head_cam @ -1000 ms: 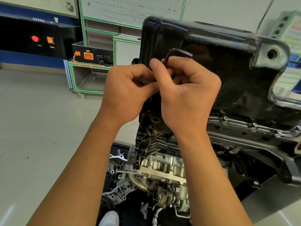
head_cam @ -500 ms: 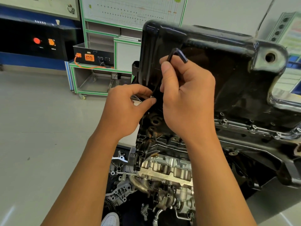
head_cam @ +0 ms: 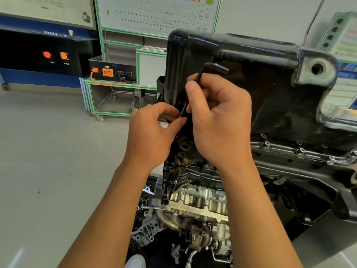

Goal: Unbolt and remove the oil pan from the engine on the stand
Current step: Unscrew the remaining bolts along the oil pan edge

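Note:
The black oil pan sits on top of the upturned engine, filling the upper right of the head view. My right hand grips a black L-shaped hex key, its short arm sticking out above my fingers and its long shaft pointing down at the pan's left flange. My left hand pinches at the lower tip of the key with thumb and forefinger; what it pinches there is too small to make out. A row of bolts lines the flange on the right.
A green-framed trolley carrying a black box with orange sockets stands behind on the left. Wiring-diagram boards hang on the back wall. Grey floor spreads to the left. A white shoe shows at the bottom beside loose engine parts.
My left hand dropped away from my right hand and now pinches at the key's lower tip. My right hand turned the key, so its short arm now points right.

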A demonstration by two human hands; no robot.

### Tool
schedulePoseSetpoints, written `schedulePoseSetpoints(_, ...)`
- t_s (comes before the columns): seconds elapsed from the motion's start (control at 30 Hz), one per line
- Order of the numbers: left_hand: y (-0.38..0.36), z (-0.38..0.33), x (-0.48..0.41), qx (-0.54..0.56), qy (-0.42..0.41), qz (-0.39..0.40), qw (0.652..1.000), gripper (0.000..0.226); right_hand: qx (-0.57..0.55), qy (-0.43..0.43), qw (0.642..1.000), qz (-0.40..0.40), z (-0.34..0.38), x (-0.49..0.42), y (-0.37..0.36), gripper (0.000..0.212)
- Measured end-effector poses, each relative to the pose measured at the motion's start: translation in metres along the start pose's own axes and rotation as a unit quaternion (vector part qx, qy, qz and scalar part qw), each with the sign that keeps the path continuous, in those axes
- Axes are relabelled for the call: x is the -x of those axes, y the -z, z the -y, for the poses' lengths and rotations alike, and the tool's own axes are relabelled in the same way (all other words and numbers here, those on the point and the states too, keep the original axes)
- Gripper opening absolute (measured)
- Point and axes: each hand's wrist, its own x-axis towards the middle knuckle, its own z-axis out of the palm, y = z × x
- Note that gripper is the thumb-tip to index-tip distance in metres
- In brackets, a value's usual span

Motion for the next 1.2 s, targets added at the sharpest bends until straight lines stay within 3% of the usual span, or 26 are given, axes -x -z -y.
schedulePoseSetpoints(0.17, 0.009, -0.015, -0.004, 0.073, -0.069, 0.003, 0.995, 0.020, -0.020, 0.010, 1.000, -0.019, -0.005, 0.000, 0.000, 0.014)
schedulePoseSetpoints(0.3, 0.017, -0.024, -0.014, 0.137, -0.119, 0.066, 0.981, 0.020, -0.022, 0.023, 0.998, 0.049, -0.008, -0.002, -0.001, 0.017)
schedulePoseSetpoints(0.4, 0.020, -0.026, -0.016, 0.140, -0.118, 0.064, 0.981, 0.023, -0.018, 0.025, 0.996, 0.084, -0.009, -0.002, -0.002, 0.019)
schedulePoseSetpoints(0.6, 0.016, -0.028, -0.021, 0.153, -0.096, -0.019, 0.983, 0.004, -0.024, 0.044, 0.998, -0.048, -0.005, -0.003, -0.007, 0.008)
schedulePoseSetpoints(0.67, 0.012, -0.027, -0.022, 0.149, -0.081, -0.036, 0.985, 0.018, -0.022, 0.044, 0.996, -0.072, -0.003, -0.004, -0.009, 0.004)
schedulePoseSetpoints(0.93, 0.014, -0.006, -0.016, 0.071, -0.066, 0.097, 0.991, 0.017, 0.046, 0.055, 0.995, -0.071, -0.004, -0.004, -0.010, 0.006)
schedulePoseSetpoints(1.2, 0.012, 0.000, -0.009, 0.023, -0.084, 0.120, 0.989, 0.013, 0.022, 0.042, 0.997, -0.065, -0.003, 0.000, -0.011, 0.007)
